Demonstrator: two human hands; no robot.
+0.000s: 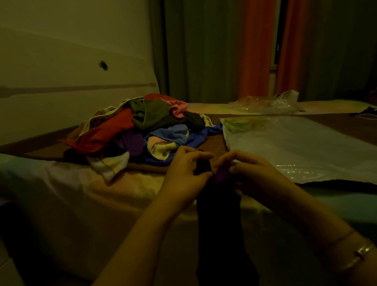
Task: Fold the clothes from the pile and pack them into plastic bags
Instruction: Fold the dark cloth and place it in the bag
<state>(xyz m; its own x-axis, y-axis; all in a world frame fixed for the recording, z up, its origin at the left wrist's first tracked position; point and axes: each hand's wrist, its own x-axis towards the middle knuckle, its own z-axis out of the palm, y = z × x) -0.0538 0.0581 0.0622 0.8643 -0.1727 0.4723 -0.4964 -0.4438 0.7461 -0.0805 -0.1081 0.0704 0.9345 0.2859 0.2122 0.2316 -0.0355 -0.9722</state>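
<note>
The pile of clothes (144, 131) sits heaped on the bed (72, 201), with red, olive, blue, pink and purple pieces tangled together and none of them folded. One dark garment (219, 221) hangs in front of the person, its top edge pinched by the left hand (184, 178) and the right hand (253, 173), which are close together and both curled onto the cloth. A flat plastic bag (300, 152) lies to the right of the pile; whether it holds anything is unclear. More crumpled plastic bags (265, 104) lie beyond it. Judging from this, the work is at an early stage: nearly the whole pile remains to fold and pack.
</note>
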